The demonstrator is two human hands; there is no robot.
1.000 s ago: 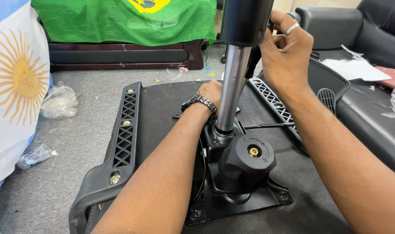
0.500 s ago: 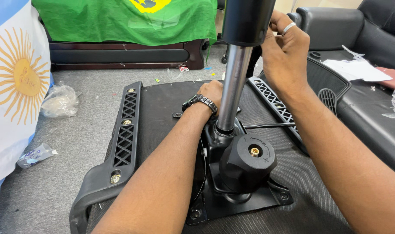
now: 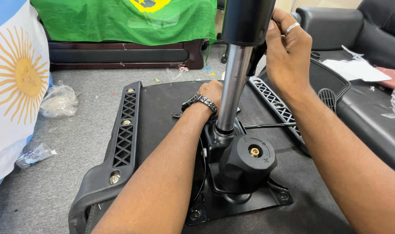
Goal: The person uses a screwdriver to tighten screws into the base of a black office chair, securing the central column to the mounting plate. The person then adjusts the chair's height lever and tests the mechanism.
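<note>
Head view, centre of frame: upturned office chair seat (image 3: 162, 108), black underside facing up, black armrest (image 3: 121, 143) bolted along its left edge, a second armrest (image 3: 277, 106) at right. Bolted to the seat at lower centre, a black mechanism plate (image 3: 236, 199) with a large round tension knob (image 3: 248, 162). Rising from it toward top centre, a chrome gas-lift column (image 3: 233, 91) ending in a black outer sleeve (image 3: 247, 19).

Left hand (image 3: 211, 92), with wristwatch (image 3: 200, 103), resting just behind the column's base; fingers hidden by the column, so cannot tell whether curled or flat. Right hand (image 3: 288, 52) at upper right, ring on one finger, fingers curled narrowly around something small and dark beside the sleeve; exact object not clear.

Best done, by judgement: keep the column straight upright, brace the base firmly, avoid tilting while working at the top.

Containers: clear plastic bag (image 3: 59, 102) at left on grey carpet, contents indistinct; small clear packet (image 3: 33, 154) at lower left, apparently near empty.
</note>
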